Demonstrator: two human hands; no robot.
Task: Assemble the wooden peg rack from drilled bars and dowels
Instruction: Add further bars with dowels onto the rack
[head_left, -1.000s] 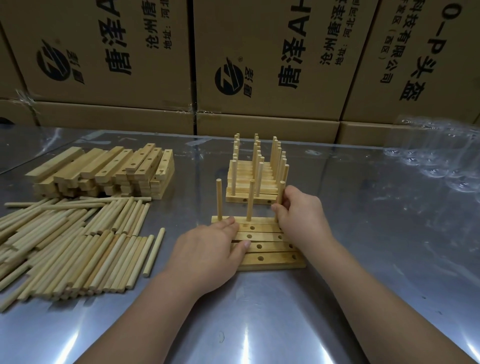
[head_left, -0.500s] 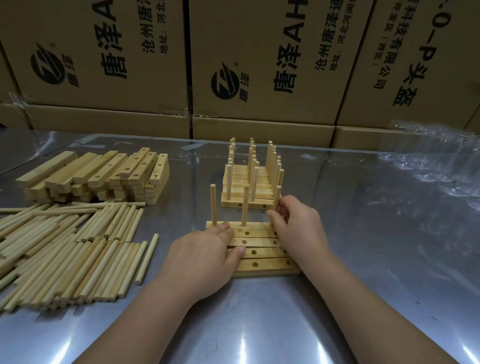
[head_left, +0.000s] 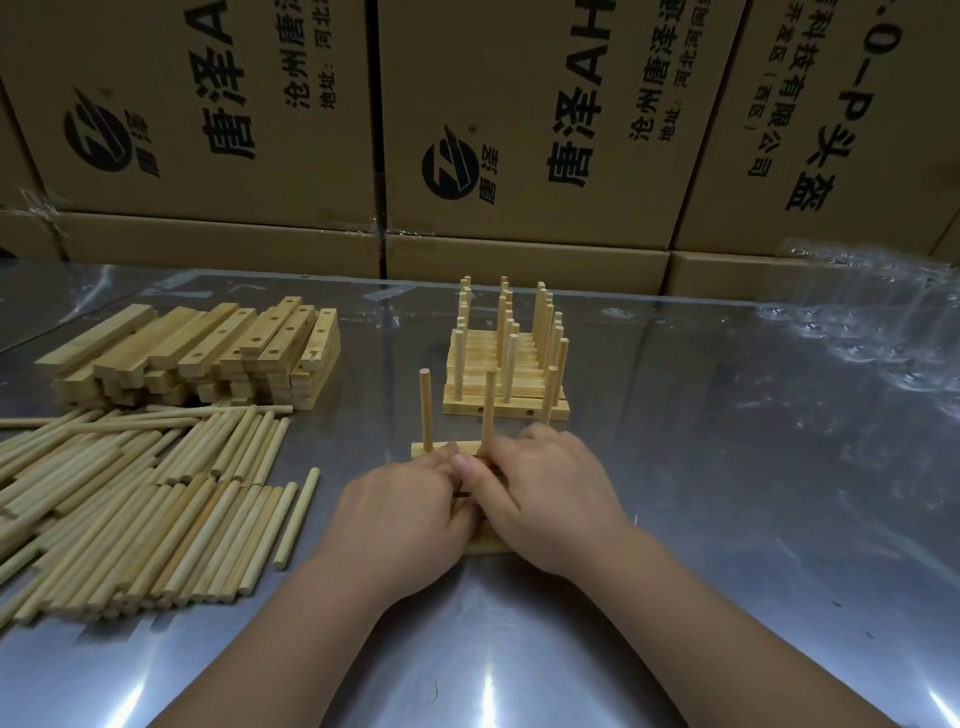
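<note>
Several drilled bars lie side by side in front of me; their far bar (head_left: 420, 448) and near edge (head_left: 485, 545) show around my hands. Three dowels stand upright in the far bar: a left one (head_left: 426, 410), a middle one (head_left: 488, 410) and a right one (head_left: 551, 392). My left hand (head_left: 405, 512) lies on the left half of the bars, thumb up by the middle dowel. My right hand (head_left: 545, 493) lies on the right half, fingers pointing left and meeting the left hand. The bars' holes are hidden beneath both hands.
A finished peg rack (head_left: 506, 410) stands just behind. At the far left is a stack of drilled bars (head_left: 208, 358), with a spread of loose dowels (head_left: 130, 509) in front of it. Cardboard boxes (head_left: 519, 130) wall the back. Clear plastic wrapping (head_left: 883, 322) lies at the right.
My right hand has left the right dowel and come down onto the bars beside my left hand. The left hand has slid slightly toward the middle.
</note>
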